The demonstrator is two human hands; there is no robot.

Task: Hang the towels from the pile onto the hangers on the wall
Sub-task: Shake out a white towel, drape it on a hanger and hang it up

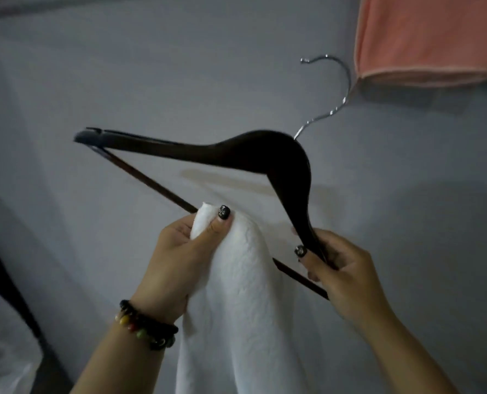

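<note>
Nearest to us, at about 7 o'clock, our left forearm rises into view with a beaded bracelet [147, 325] round the wrist. Our left hand [177, 251] is curled tight on a bunched fold of the white towel [236, 302], thumb pressed on top of the fold and fingers wrapped behind it. That fold sits over the hanger's lower bar, and the rest of the towel hangs down toward 6 o'clock and out of the picture.

At about 4 o'clock our right hand [341, 268] grips one end of the dark wooden hanger [265, 155], fingers closed round the shoulder tip where it meets the bar. We hold the hanger tilted, its far end pointing to 9 o'clock and its metal hook [340, 81] reaching toward 1 o'clock.

Behind everything lies a plain pale wall [123, 66]. At 1 o'clock a folded pink towel [427, 38] hangs against it, just beside the hook's curve; we cannot tell if they touch. Along the left edge, around 8 o'clock, a dark slanted bar [6, 280] crosses the view, blurred.
</note>
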